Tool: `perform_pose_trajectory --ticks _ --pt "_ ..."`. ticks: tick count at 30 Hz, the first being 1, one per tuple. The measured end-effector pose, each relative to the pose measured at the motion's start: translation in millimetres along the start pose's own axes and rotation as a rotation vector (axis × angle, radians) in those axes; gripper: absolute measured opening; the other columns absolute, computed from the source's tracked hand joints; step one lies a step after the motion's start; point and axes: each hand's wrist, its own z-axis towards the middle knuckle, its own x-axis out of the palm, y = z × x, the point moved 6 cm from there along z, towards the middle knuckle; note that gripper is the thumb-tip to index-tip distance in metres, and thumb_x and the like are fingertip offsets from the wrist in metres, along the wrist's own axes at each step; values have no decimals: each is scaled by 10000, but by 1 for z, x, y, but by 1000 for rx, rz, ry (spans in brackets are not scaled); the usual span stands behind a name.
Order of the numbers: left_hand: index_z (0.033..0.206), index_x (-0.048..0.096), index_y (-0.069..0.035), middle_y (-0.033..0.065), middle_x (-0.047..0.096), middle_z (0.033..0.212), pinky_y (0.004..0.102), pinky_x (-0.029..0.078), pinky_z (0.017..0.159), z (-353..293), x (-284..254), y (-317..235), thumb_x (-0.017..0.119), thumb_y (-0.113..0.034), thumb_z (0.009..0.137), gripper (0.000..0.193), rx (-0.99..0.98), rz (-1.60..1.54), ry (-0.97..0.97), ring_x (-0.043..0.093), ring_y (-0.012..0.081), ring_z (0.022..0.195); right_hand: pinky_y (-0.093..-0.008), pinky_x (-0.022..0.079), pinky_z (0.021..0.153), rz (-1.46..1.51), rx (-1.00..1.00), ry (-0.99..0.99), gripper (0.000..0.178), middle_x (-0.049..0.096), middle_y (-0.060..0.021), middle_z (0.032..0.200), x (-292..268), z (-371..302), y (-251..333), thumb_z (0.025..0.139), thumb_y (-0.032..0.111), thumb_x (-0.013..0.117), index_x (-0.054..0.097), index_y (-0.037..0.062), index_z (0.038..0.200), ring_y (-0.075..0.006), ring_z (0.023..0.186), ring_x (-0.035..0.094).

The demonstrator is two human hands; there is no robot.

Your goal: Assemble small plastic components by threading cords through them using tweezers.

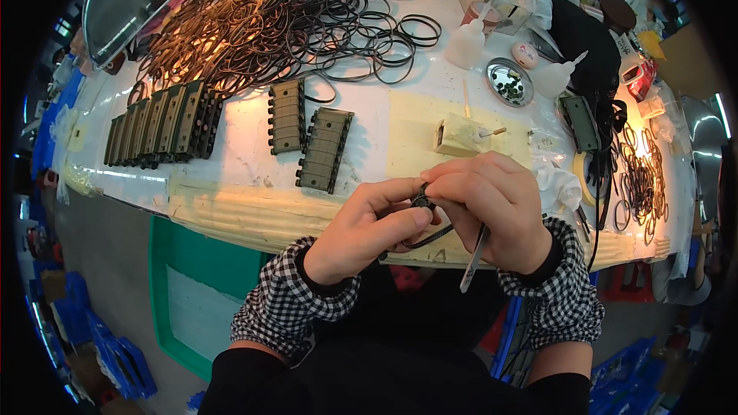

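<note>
Near the table's front edge, my left hand [365, 227] is closed on a dark looped band [432, 237], its thumb and fingers pinching a small dark part of it. My right hand [492, 207] meets it there, fingertips pressed together at the same part. A slim metal tool like tweezers [475, 261] is tucked in the right hand, pointing down toward me. Fingers hide most of the pinched part. Beyond the left hand lie two ribbed olive-green blocks [327, 150] with dark edges. Past the right hand is a small cream container [460, 137] with a thin stick on it.
A large heap of dark looped bands [254, 23] covers the back left. Several ribbed blocks [157, 123] stand in a row below it. A round metal dish [509, 82] holds green bits beside white squeeze bottles [467, 42]. A green bin [159, 292] sits below the table edge.
</note>
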Motion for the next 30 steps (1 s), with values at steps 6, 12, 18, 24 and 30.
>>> perform_pose_trajectory --ticks 6,12,18,24,30 --pt "1188 551 49 -10 548 777 201 352 564 -1 -2 -2 581 -164 899 360 -8 6 5 435 41 659 -317 477 638 80 74 20 293 626 -52 874 -3 3 -5 663 64 703 591 46 933 -231 760 628" --pt "1228 528 45 16 612 908 192 400 609 -1 -4 1 561 -166 901 391 -8 -90 14 473 52 705 -323 484 637 67 64 144 255 633 -64 870 -5 10 -2 685 38 701 577 48 908 -238 753 633" --pt "1275 502 39 43 612 1025 199 419 661 -2 -4 3 538 -162 917 412 25 9 61 496 52 778 -289 461 652 36 -1 137 336 579 -24 885 2 5 -2 623 58 673 539 61 932 -197 740 592" --pt "1290 473 56 65 597 1074 224 454 787 -2 0 -1 563 -121 909 429 16 12 88 540 78 927 -294 463 639 -69 -51 166 232 593 -41 878 -2 7 4 704 116 630 547 54 911 -190 721 599" --pt "1261 483 70 58 589 1070 219 443 828 -1 3 3 574 -112 905 410 10 15 105 536 80 973 -306 472 624 -161 -87 253 193 640 -56 897 -4 6 14 719 109 609 583 45 900 -194 722 625"
